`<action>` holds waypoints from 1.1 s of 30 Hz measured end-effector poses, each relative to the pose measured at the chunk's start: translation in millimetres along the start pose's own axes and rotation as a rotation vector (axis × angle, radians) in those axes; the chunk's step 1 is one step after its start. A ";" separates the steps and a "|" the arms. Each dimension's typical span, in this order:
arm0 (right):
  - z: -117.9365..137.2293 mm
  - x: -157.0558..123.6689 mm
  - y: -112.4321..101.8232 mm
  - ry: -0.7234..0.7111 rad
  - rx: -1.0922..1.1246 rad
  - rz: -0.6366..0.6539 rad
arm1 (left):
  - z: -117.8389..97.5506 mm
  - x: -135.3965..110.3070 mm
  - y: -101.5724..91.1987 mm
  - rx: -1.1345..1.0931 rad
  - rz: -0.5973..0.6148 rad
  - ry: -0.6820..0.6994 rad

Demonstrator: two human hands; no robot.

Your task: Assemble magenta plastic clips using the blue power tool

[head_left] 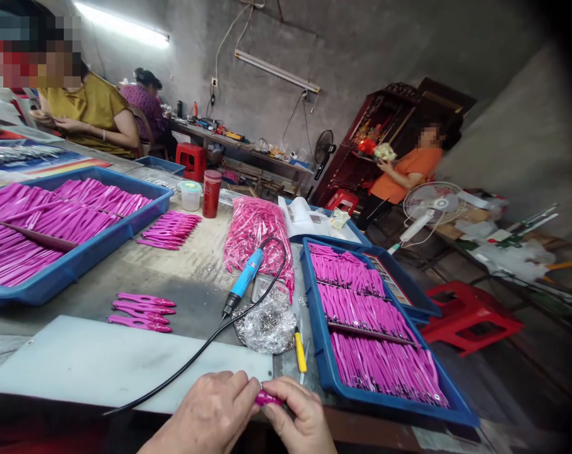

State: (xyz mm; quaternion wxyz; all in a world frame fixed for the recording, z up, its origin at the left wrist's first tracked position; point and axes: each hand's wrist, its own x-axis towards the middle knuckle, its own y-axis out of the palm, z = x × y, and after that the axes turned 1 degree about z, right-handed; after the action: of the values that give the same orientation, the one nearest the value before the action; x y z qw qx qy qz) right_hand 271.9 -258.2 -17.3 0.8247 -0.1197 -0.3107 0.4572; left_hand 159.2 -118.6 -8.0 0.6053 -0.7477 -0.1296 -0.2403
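Note:
At the near edge of the table, my left hand [212, 403] and my right hand [299, 413] meet around a glossy magenta plastic piece [268, 398]. Both are closed on it, with thumb and fingers pinching; most of the piece is hidden, so its kind is unclear. Just beyond lies a white board [72, 359]. Several magenta forked pieces [144, 311] form a small row behind it. A yellow-handled tool [300, 353] rests beside a clear plastic bag [271, 328] among small metal parts. Leaning over a pink bag is a blue electric screwdriver [243, 282] with a black cord.
Blue trays full of magenta pieces flank the table, one at left [82, 268] and one at right [321, 353]. Farther back are a pink-filled bag [252, 224], a red canister [212, 194] and a lidded tub [190, 197]. Red stools [470, 315], fans and other people surround it.

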 end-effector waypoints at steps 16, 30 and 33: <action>-2.3 -0.3 -1.1 -0.017 -0.011 -0.140 | -2.6 4.8 1.6 -0.002 -0.126 -0.064; -10.7 -5.1 1.9 -0.007 0.022 -0.171 | -4.3 7.5 2.5 0.037 -0.128 -0.064; -10.0 -3.7 0.6 -0.010 0.031 -0.164 | -3.5 8.2 2.1 0.028 -0.118 -0.052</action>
State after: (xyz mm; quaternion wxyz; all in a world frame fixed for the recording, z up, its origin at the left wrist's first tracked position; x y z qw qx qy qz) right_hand 276.2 -260.1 -26.8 0.8595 -0.0786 -0.3164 0.3937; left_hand 166.5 -123.2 -5.0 0.5969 -0.7362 -0.1924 -0.2545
